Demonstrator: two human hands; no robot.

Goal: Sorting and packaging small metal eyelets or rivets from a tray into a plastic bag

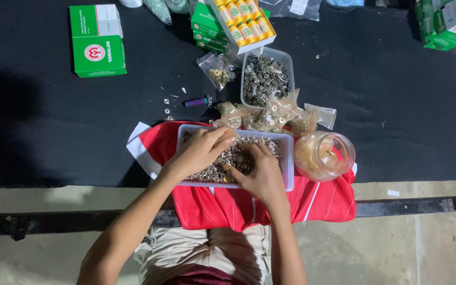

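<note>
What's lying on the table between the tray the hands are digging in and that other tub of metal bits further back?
In the head view, a cluster of small clear bags holding metal fittings lies between the near tray and the far tub.

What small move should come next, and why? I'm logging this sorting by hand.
Probably pinch up a few pieces: both the left hand and right hand rest with fingers down among the small metal rings filling the clear tray on the red cloth, and neither visibly holds anything.
</note>
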